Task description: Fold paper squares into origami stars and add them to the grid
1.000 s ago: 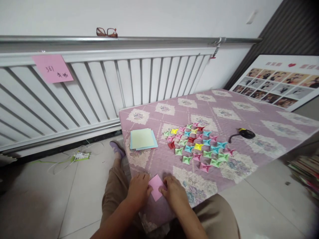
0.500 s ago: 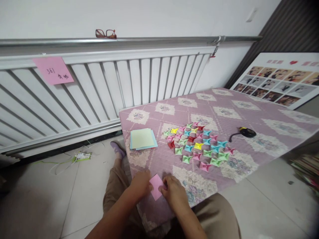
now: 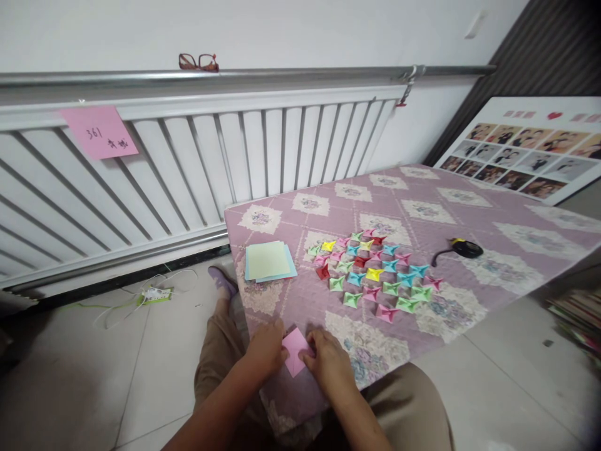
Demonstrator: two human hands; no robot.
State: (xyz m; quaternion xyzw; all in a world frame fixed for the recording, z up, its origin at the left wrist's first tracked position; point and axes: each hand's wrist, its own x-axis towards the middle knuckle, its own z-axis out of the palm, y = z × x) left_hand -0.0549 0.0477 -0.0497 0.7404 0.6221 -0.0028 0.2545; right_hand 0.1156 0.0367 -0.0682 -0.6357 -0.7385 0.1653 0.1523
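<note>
Near the table's front corner lies a small pink folded paper [image 3: 295, 354], turned like a diamond with a crease down its middle. My left hand [image 3: 267, 348] grips its left corner, fingers closed. On the opposite corner my right hand [image 3: 327, 358] pinches the paper, thumb on top. Beyond the hands, several folded paper pieces [image 3: 374, 274] in green, pink, blue, yellow and red stand in rows. To their left sits a stack of square paper sheets [image 3: 267, 261], pale yellow over light blue. The undersides of my fingers are hidden.
A purple floral cloth covers the table [image 3: 300, 294]. A black object with a short tail [image 3: 466, 249] lies on its right part. Behind stand a white radiator [image 3: 263, 150] and a photo board [image 3: 521, 150]. A power strip [image 3: 156, 294] rests on the floor.
The pink paper and both hands stay almost in place. A crease down the paper's middle shows more clearly now. The rows of folded pieces are unchanged.
</note>
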